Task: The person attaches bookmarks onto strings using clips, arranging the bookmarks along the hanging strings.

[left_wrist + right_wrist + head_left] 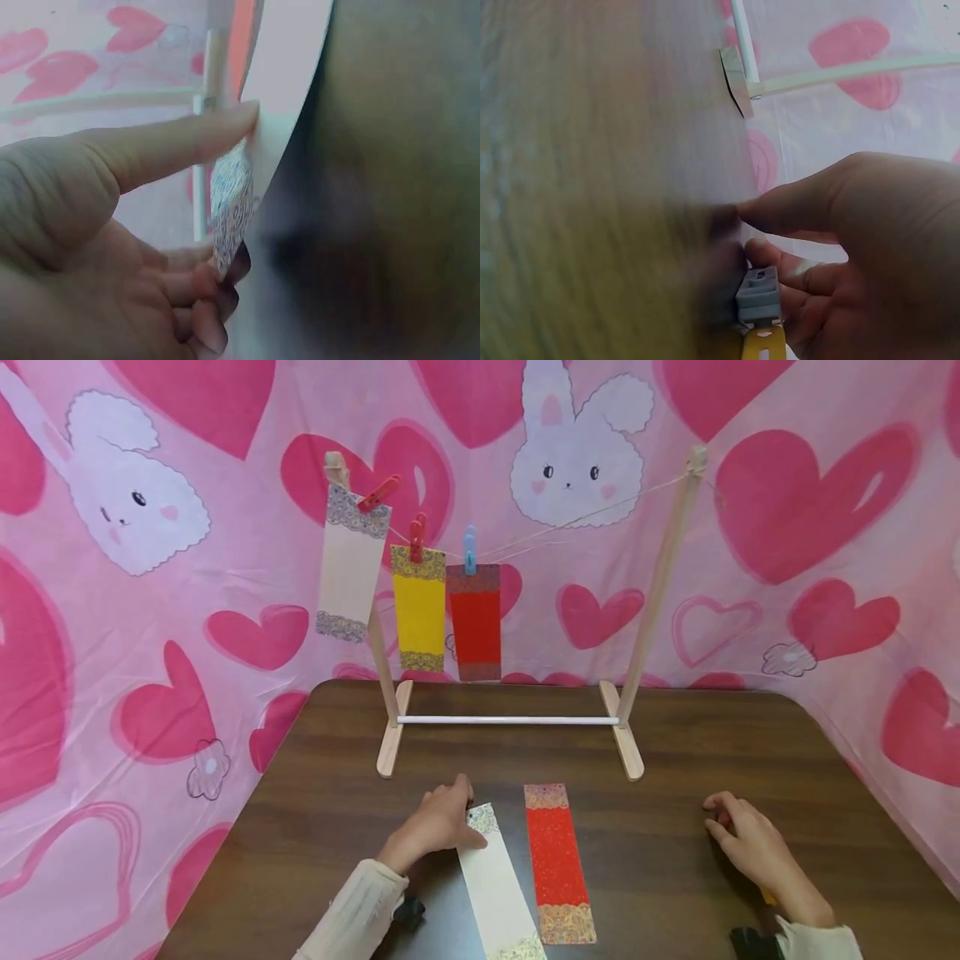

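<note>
My left hand [442,818] pinches the upper end of a white paper strip [495,893] with patterned ends. In the left wrist view, the thumb lies on the strip's face and the other fingers curl beneath its patterned end [234,191]. A red paper strip [557,860] with gold ends lies to the right of it. At the table's right, my right hand [753,843] has bent fingers around a small red piece [723,818]; I cannot tell whether they grip it. Close by the fingers are a grey clothespin [758,296] and a yellow clothespin [765,345].
A wooden stand [663,585] with a white crossbar [510,721] is at the table's far side. From its string hang a white strip [351,564], a yellow strip [420,614] and a red strip [477,627], held by red and blue clothespins. A pink heart-patterned cloth backs the table [315,852].
</note>
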A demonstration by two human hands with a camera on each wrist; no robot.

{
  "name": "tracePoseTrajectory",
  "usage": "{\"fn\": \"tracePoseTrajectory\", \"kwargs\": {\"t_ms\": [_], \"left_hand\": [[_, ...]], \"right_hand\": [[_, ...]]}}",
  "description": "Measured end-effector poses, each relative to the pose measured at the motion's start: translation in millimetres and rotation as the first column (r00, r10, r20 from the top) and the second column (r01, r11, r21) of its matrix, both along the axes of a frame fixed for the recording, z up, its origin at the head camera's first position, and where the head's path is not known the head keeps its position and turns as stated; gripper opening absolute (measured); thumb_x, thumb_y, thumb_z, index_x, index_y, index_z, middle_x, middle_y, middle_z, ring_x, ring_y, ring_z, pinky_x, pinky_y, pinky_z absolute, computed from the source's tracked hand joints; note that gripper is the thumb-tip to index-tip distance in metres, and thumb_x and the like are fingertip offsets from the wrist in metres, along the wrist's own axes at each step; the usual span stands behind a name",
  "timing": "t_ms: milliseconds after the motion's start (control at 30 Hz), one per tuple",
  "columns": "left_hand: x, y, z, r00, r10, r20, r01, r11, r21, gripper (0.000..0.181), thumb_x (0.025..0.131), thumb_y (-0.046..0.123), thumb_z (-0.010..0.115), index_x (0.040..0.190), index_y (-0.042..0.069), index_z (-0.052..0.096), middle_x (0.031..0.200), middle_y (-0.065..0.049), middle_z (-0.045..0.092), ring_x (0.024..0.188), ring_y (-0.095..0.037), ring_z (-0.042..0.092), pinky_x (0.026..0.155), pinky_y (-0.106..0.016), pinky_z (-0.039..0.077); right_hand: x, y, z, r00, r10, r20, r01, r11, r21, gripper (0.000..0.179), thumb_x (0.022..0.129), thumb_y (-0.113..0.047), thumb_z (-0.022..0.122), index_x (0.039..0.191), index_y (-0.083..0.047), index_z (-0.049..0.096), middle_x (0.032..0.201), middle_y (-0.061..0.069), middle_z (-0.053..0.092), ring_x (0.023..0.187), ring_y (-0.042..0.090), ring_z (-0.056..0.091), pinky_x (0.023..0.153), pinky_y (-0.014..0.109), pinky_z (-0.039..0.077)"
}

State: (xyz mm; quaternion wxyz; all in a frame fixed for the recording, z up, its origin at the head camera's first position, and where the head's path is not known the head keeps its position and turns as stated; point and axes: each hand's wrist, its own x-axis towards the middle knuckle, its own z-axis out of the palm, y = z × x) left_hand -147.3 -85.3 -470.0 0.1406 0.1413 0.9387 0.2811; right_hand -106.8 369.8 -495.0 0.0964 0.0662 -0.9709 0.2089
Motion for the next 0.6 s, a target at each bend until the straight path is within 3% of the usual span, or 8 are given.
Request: {"fn": "tracePoseTrajectory", "kwargs": {"t_ms": [67,167,267,367,433,500,600], "left_hand": [[-4.3,-7.2,3.7,1.0,-0.023,-0.007,0.024,0.998,0.056,0.051,0.072,0.022,0.089,0.109,0.0,0.061,0.087,-0.006,0.061,0.084,-0.027,0.055,0.074,-0.042,0.049],[-11.2,-20.6,12.1,0.996,-0.088,-0.028,0.092,0.981,0.17,0.021,0.076,0.012,0.085,0.088,0.004,0.069,0.069,0.001,0.054,0.066,-0.016,0.048,0.058,-0.029,0.042],[-17.1,-34.6,21.4,0.987,-0.153,-0.052,0.162,0.945,0.283,0.015,0.081,0.011,0.081,0.076,0.008,0.068,0.066,0.004,0.051,0.064,-0.011,0.045,0.056,-0.024,0.037],[-21.0,-45.5,28.6,0.977,-0.201,-0.07,0.212,0.894,0.396,0.014,0.086,0.011,0.077,0.081,0.007,0.065,0.073,0.001,0.056,0.071,-0.013,0.049,0.061,-0.024,0.042],[-23.0,-50.1,31.4,0.973,-0.221,-0.073,0.23,0.859,0.457,0.013,0.089,0.012,0.074,0.086,0.006,0.063,0.08,-0.003,0.061,0.076,-0.017,0.054,0.066,-0.026,0.046],[-23.8,-52.8,34.1,0.97,-0.239,-0.044,0.225,0.817,0.53,0.012,0.092,0.011,0.072,0.09,0.004,0.062,0.084,-0.007,0.066,0.077,-0.022,0.059,0.068,-0.03,0.05],[-22.9,-54.3,37.9,0.962,-0.269,0.054,0.172,0.745,0.645,0.014,0.093,0.009,0.069,0.095,0.0,0.059,0.093,-0.014,0.072,0.082,-0.029,0.067,0.075,-0.038,0.058]], "right_hand": [[-0.7,1,-0.6,1.0,-0.005,-0.015,0.005,1.0,-0.018,0.02,0.086,0.0,0.071,0.104,-0.006,0.064,0.081,-0.001,0.052,0.07,0.006,0.043,0.06,0.03,0.035],[-2.3,4,-0.1,0.999,-0.006,-0.041,0.004,0.998,-0.061,0.024,0.083,0.005,0.07,0.104,-0.004,0.065,0.084,0.001,0.056,0.068,0.001,0.044,0.059,0.026,0.038],[-1.9,7,0.5,0.997,-0.022,-0.073,0.014,0.994,-0.105,0.029,0.079,0.008,0.071,0.106,-0.002,0.065,0.09,0.006,0.06,0.069,-0.001,0.046,0.058,0.022,0.04],[0.2,8,0.0,0.99,-0.092,-0.105,0.078,0.989,-0.129,0.032,0.077,0.006,0.074,0.108,0.001,0.065,0.095,0.013,0.059,0.073,0.001,0.048,0.061,0.019,0.037],[1.4,9,0.0,0.983,-0.15,-0.108,0.133,0.98,-0.146,0.03,0.079,0.004,0.075,0.107,0.005,0.065,0.096,0.018,0.055,0.078,0.01,0.051,0.064,0.02,0.037],[2.1,9,0.5,0.974,-0.199,-0.112,0.181,0.971,-0.156,0.025,0.08,0.003,0.074,0.103,0.008,0.065,0.097,0.023,0.053,0.085,0.023,0.051,0.071,0.027,0.036],[2.2,9,1.3,0.965,-0.235,-0.116,0.214,0.962,-0.169,0.012,0.082,0.004,0.072,0.092,0.009,0.067,0.097,0.028,0.053,0.092,0.036,0.047,0.076,0.04,0.034]]}}
